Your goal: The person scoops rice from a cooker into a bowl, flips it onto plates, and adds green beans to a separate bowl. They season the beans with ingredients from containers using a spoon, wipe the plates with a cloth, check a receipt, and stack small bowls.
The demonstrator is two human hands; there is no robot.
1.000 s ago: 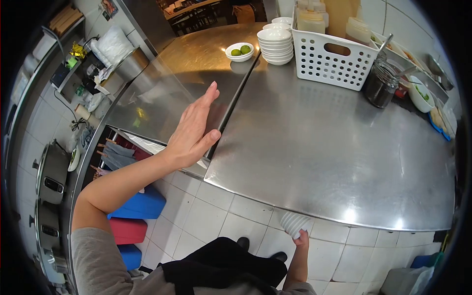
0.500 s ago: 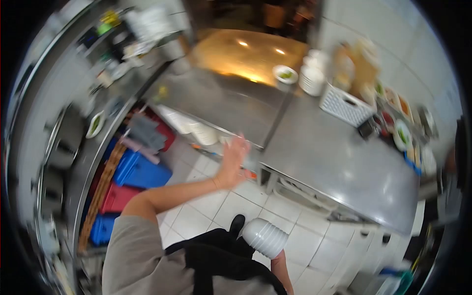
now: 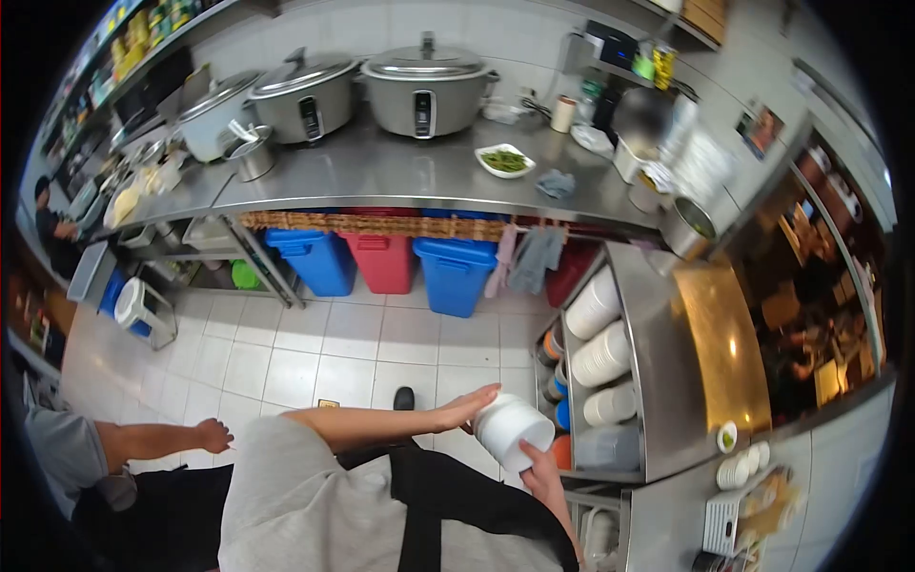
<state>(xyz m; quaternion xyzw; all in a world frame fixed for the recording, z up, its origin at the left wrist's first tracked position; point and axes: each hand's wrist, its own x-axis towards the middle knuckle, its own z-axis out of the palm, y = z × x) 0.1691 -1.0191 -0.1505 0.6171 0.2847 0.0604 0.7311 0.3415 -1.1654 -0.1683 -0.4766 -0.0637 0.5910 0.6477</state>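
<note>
A stack of white bowls (image 3: 515,431) is held in front of my body, tilted on its side. My right hand (image 3: 541,469) grips the stack at its lower right end. My left hand (image 3: 469,408) lies along the other end, its fingers extended against the bowls. More stacked white bowls (image 3: 602,355) lie on the shelf under the steel counter to the right. On the back counter, a white dish of green vegetables (image 3: 505,161) stands before the large rice cookers (image 3: 424,91).
Blue bins (image 3: 457,276) and a red bin (image 3: 381,259) stand under the back counter (image 3: 381,195). At the lower left is a co-worker's arm (image 3: 162,439); another person (image 3: 57,229) stands far left. A white stool (image 3: 145,310) is on the floor.
The view has swung left toward the rice cookers. My left hand, raised and apart from the bowls before, now touches the stack. A co-worker's arm has come into view.
</note>
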